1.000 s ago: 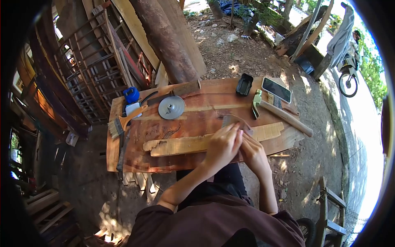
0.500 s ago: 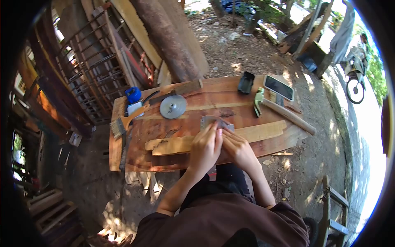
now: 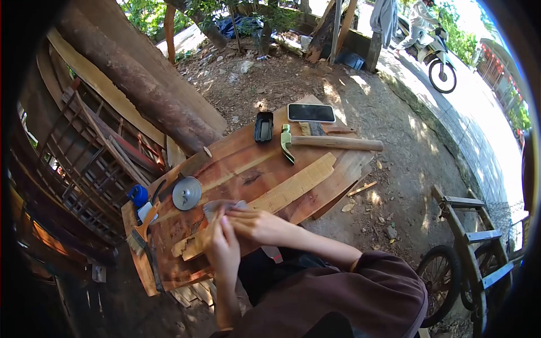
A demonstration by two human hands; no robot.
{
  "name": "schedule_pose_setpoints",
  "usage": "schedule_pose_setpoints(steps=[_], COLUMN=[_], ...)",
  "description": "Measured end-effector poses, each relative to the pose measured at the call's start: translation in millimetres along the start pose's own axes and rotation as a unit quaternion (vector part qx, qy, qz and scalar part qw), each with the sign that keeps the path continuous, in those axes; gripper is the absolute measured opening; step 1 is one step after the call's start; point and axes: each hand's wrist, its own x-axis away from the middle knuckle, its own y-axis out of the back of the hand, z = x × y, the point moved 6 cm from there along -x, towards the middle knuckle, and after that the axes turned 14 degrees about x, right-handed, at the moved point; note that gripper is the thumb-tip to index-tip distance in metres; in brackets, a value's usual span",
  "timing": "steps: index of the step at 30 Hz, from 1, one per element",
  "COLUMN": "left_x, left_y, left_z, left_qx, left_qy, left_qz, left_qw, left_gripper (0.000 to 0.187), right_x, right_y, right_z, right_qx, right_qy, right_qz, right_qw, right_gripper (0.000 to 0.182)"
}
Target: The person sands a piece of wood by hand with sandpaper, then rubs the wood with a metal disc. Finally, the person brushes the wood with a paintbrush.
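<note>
You've got the thin grey plate (image 3: 210,210) pinched in your left hand (image 3: 224,248) and right hand (image 3: 257,226), right by the pale wood strip (image 3: 290,190) on the counter (image 3: 231,159). Strip slants off forward-right, left hand nearer its jagged end; can't tell if plate touches.

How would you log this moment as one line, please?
left hand: gripping thin grey sheet | right hand: gripping same sheet | wooden strip: beneath hands, sheet contact unclear | hammer: on table
</note>
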Motion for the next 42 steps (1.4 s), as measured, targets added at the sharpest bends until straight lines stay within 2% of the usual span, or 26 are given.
schedule_pose_setpoints(steps=[2,4,6,9,10,12,14,16,18,20,22,27,29,32,34,36,40,42], left_x=[12,22,24,10,6,-7,-17,-21,-21,-19,-15,6,19,22,17,7,-11,-15], left_y=[31,48,45,13,-5,-38,-68,-93,-97,-91,-69,13,35,44,29,3,-58,-82], left_z=[7,13,11,-8,-4,-24,-40,-48,-52,-51,-39,-3,10,9,6,-6,-38,-50], left_qx=[-0.029,-0.04,-0.055,-0.049,-0.006,0.002,0.045,0.081,0.086,0.078,0.061,-0.033,-0.059,-0.089,-0.08,-0.068,0.012,0.052], left_qy=[-0.001,0.039,0.029,-0.024,-0.004,-0.073,-0.095,-0.127,-0.127,-0.163,-0.141,-0.066,-0.049,-0.032,-0.021,-0.081,-0.132,-0.149], left_qz=[-0.063,-0.089,-0.097,-0.065,-0.035,0.002,0.051,0.076,0.061,0.047,0.022,-0.068,-0.106,-0.112,-0.111,-0.085,0.003,0.016], left_qw=[0.998,0.994,0.993,0.996,0.999,0.997,0.993,0.986,0.986,0.983,0.988,0.995,0.991,0.989,0.99,0.991,0.991,0.987], left_gripper=[0.036,0.033,0.033,0.034,0.034,0.036,0.034,0.033,0.031,0.031,0.031,0.031,0.032,0.032,0.032,0.032,0.034,0.033], right_x=[-18,-28,-26,-8,1,23,44,59,64,61,44,-10,-23,-31,-23,-6,35,54], right_y=[-29,-45,-41,-15,1,29,54,72,75,72,57,-3,-19,-27,-18,4,52,67], right_z=[17,28,24,7,-3,-21,-34,-42,-42,-40,-34,7,21,29,16,-1,-31,-39], right_qx=[-0.062,-0.089,-0.091,-0.062,-0.028,0.027,0.095,0.096,0.102,0.112,0.094,0.018,-0.013,-0.048,-0.026,0.008,0.064,0.108], right_qy=[0.035,0.051,0.048,0.031,0.022,-0.022,-0.072,-0.129,-0.131,-0.154,-0.125,0.026,0.052,0.073,0.04,-0.009,-0.1,-0.138], right_qz=[0.018,0.038,0.033,0.005,-0.019,-0.008,0.001,0.003,0.011,0.027,0.037,0.033,0.035,0.035,0.048,0.047,0.029,0.017], right_qw=[0.997,0.994,0.994,0.998,0.999,0.999,0.993,0.987,0.986,0.981,0.987,0.999,0.998,0.996,0.998,0.999,0.993,0.984], right_gripper=[0.044,0.043,0.043,0.042,0.041,0.043,0.042,0.04,0.038,0.037,0.039,0.044,0.044,0.044,0.044,0.043,0.034,0.031])
